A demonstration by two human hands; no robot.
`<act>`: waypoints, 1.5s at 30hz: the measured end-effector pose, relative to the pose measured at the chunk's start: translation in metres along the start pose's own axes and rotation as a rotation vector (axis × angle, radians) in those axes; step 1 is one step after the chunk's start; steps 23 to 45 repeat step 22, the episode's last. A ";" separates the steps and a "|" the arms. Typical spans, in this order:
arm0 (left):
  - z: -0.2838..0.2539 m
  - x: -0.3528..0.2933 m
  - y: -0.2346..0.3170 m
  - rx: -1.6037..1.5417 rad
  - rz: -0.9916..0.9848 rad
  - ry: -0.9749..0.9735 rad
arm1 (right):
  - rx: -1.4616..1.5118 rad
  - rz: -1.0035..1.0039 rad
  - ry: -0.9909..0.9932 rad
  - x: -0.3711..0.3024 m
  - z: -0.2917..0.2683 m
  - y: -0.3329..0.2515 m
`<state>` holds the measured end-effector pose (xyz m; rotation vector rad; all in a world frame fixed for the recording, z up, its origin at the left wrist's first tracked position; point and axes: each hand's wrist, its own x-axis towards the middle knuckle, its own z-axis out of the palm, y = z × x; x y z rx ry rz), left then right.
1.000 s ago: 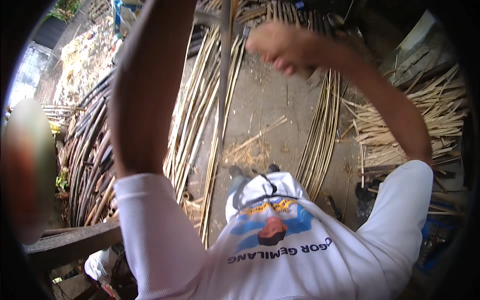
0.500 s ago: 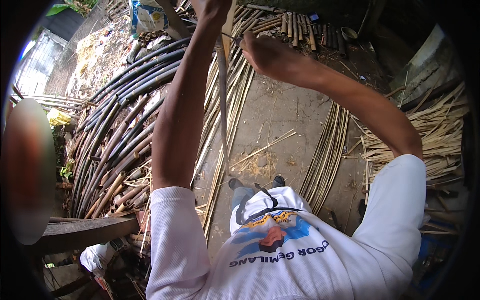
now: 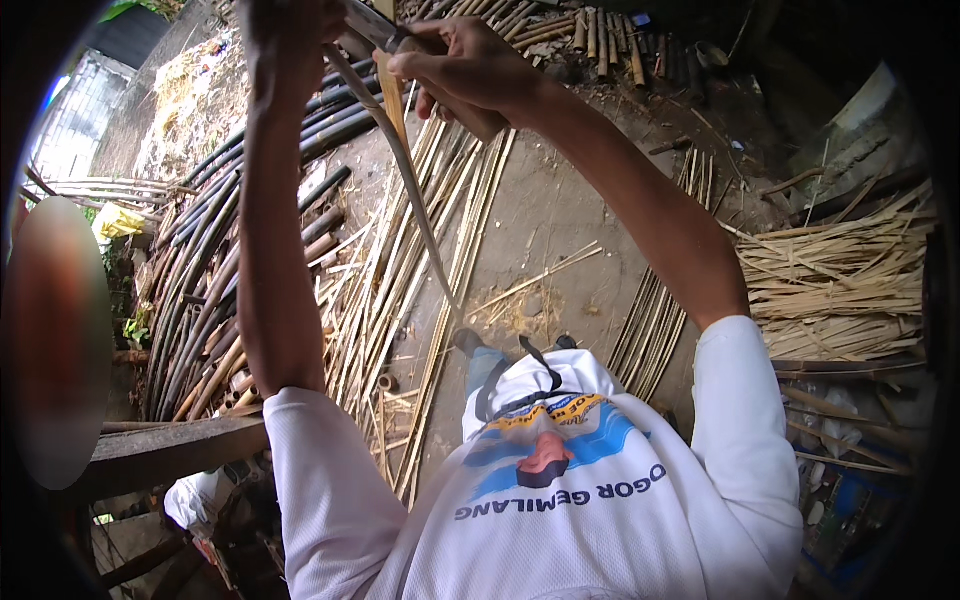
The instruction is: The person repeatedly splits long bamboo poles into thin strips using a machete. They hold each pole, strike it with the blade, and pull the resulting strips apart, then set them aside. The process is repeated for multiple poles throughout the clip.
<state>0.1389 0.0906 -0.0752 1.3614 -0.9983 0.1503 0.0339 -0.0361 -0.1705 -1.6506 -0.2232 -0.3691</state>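
The right hand (image 3: 470, 70) was closed around the handle of a knife (image 3: 385, 35), held high near the top of the view, its blade reaching left across the top of a thin bamboo strip (image 3: 415, 215). The knife seemed set against the strip's upper end, as though to split or shave it along its length. The left hand (image 3: 290, 20) was raised beside it, at the frame's edge; it looked wrapped around the upper part of the strip, but the fingers were cut off, so its grip could not be told for certain. It probably steadied the strip against the blade.

The strip ran from between the hands down in a slight curve toward the person's lap, its lower end near a knee, which let the body brace it while both arms worked above.

On the ground lay rows of split canes (image 3: 450, 230) side by side in front of the person, likely sorted by kind. Dark whole poles (image 3: 200, 290) were stacked to the left, and a pile of pale offcuts (image 3: 840, 280) sat well apart on the right. A wooden plank (image 3: 170, 455) stood low on the left.
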 end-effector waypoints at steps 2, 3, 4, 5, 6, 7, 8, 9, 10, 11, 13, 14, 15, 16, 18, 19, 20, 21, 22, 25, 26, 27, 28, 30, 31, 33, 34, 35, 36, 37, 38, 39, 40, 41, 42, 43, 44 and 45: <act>-0.028 -0.006 0.000 -0.025 0.012 -0.001 | 0.007 -0.034 -0.035 0.008 0.012 0.000; -0.040 -0.011 0.000 -0.038 -0.007 0.067 | -0.008 -0.002 0.000 0.016 0.019 0.010; -0.069 -0.009 0.004 -0.069 -0.123 0.085 | 0.024 0.021 0.016 0.020 0.025 0.013; -0.059 -0.020 0.020 -0.069 -0.207 0.257 | 0.045 0.047 0.043 0.022 0.022 0.017; -0.050 -0.038 0.037 -0.066 -0.296 0.425 | 0.070 0.078 0.075 0.022 0.017 0.022; -0.085 -0.055 0.047 -0.130 -0.247 0.377 | 0.377 -0.088 0.031 0.024 0.016 0.019; -0.122 -0.065 0.051 -0.223 -0.191 0.310 | 0.308 -0.017 0.065 0.028 -0.007 0.039; -0.146 -0.083 0.062 -0.171 -0.223 0.320 | 0.292 0.163 0.232 0.029 -0.019 0.046; -0.163 -0.096 0.075 -0.136 -0.244 0.311 | 0.421 0.098 0.287 0.033 -0.055 0.087; -0.198 -0.114 0.077 -0.162 -0.267 0.378 | 0.402 0.163 0.306 0.030 -0.074 0.099; -0.215 -0.121 0.068 -0.160 -0.250 0.624 | 0.566 0.265 0.345 0.027 -0.104 0.138; -0.199 -0.115 0.072 -0.104 -0.224 0.814 | 0.483 0.283 0.261 0.027 -0.097 0.133; -0.191 -0.114 0.068 -0.044 -0.208 1.003 | 0.400 0.310 0.181 0.019 -0.087 0.118; -0.212 -0.115 0.081 -0.055 -0.187 0.830 | 0.331 0.305 0.060 0.024 -0.069 0.094; -0.217 -0.097 0.074 0.011 -0.187 0.792 | 0.093 0.209 -0.053 0.020 -0.035 0.075; -0.218 -0.091 0.068 -0.005 -0.177 0.742 | -0.006 0.319 -0.123 0.015 -0.025 0.065; -0.216 -0.086 0.059 -0.027 -0.170 0.682 | -0.107 0.432 -0.182 0.010 -0.020 0.059; -0.215 -0.087 0.049 -0.048 -0.162 0.624 | -0.239 0.563 -0.254 0.003 -0.013 0.074; -0.214 -0.085 0.046 -0.059 -0.161 0.618 | -0.245 0.565 -0.243 0.002 -0.015 0.073; -0.214 -0.085 0.046 -0.059 -0.161 0.618 | -0.245 0.565 -0.243 0.002 -0.015 0.073; -0.214 -0.085 0.046 -0.059 -0.161 0.618 | -0.245 0.565 -0.243 0.002 -0.015 0.073; -0.214 -0.085 0.046 -0.059 -0.161 0.618 | -0.245 0.565 -0.243 0.002 -0.015 0.073; -0.214 -0.085 0.046 -0.059 -0.161 0.618 | -0.245 0.565 -0.243 0.002 -0.015 0.073; -0.214 -0.085 0.046 -0.059 -0.161 0.618 | -0.245 0.565 -0.243 0.002 -0.015 0.073; -0.214 -0.085 0.046 -0.059 -0.161 0.618 | -0.245 0.565 -0.243 0.002 -0.015 0.073; -0.214 -0.085 0.046 -0.059 -0.161 0.618 | -0.245 0.565 -0.243 0.002 -0.015 0.073; -0.214 -0.085 0.046 -0.059 -0.161 0.618 | -0.245 0.565 -0.243 0.002 -0.015 0.073; -0.214 -0.085 0.046 -0.059 -0.161 0.618 | -0.245 0.565 -0.243 0.002 -0.015 0.073; -0.214 -0.085 0.046 -0.059 -0.161 0.618 | -0.245 0.565 -0.243 0.002 -0.015 0.073; -0.214 -0.085 0.046 -0.059 -0.161 0.618 | -0.245 0.565 -0.243 0.002 -0.015 0.073; -0.214 -0.085 0.046 -0.059 -0.161 0.618 | -0.245 0.565 -0.243 0.002 -0.015 0.073; -0.214 -0.085 0.046 -0.059 -0.161 0.618 | -0.245 0.565 -0.243 0.002 -0.015 0.073; -0.214 -0.085 0.046 -0.059 -0.161 0.618 | -0.245 0.565 -0.243 0.002 -0.015 0.073; -0.214 -0.085 0.046 -0.059 -0.161 0.618 | -0.245 0.565 -0.243 0.002 -0.015 0.073; -0.214 -0.085 0.046 -0.059 -0.161 0.618 | -0.245 0.565 -0.243 0.002 -0.015 0.073; -0.214 -0.085 0.046 -0.059 -0.161 0.618 | -0.245 0.565 -0.243 0.002 -0.015 0.073; -0.214 -0.085 0.046 -0.059 -0.161 0.618 | -0.245 0.565 -0.243 0.002 -0.015 0.073; -0.214 -0.085 0.046 -0.059 -0.161 0.618 | -0.245 0.565 -0.243 0.002 -0.015 0.073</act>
